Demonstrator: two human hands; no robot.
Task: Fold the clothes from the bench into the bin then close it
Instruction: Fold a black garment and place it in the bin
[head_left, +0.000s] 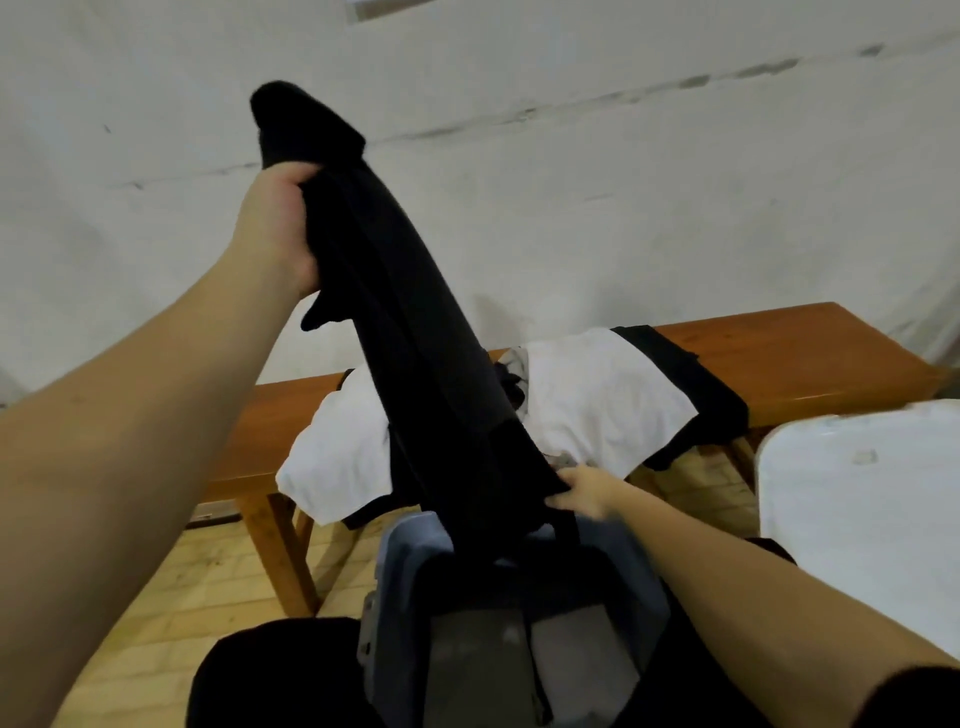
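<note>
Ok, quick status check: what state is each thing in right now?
Black garment: lifted, stretched between both hands above the bin.
Left hand: grips the garment's upper end.
Right hand: holds its lower end.
Bin: open, lid not in place.
White garment: unfolded, draped over the bench.

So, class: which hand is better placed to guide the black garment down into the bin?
Right hand: it holds the garment's lower end just above the bin. The left hand grips the top, raised high.

Both forearms are bare, with a black sleeve (914, 696) edge on the right arm and dark clothing below
</note>
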